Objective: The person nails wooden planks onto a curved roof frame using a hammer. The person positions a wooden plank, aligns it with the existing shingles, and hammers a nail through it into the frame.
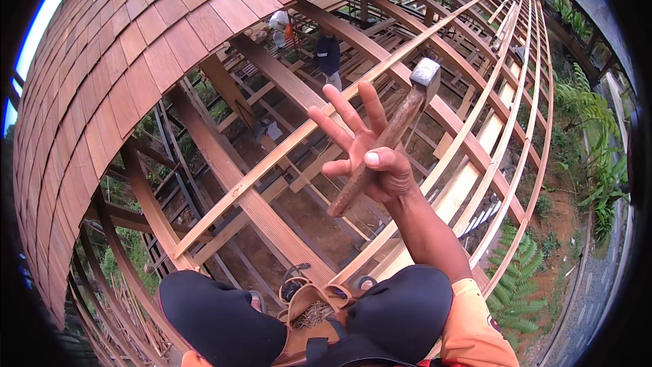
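Raised over the open roof frame, my right hand (360,144) has its palm turned up and its fingers spread. A hammer (407,110) with a worn wooden handle lies across that palm, pinned by the thumb. Its grey metal head (425,72) points up and away to the right. My left hand is out of the picture; only a bit of orange sleeve (194,359) shows at the lower left. Between my bent knees hangs a brown leather pouch (319,334) filled with many small nails (314,314).
Wooden shingles (163,58) cover the roof at left. Thin battens (272,168) cross wide rafters (288,234), with open gaps down to the ground. A person (329,54) in a dark top stands below. Ferns (519,282) and a paved strip (598,285) lie at right.
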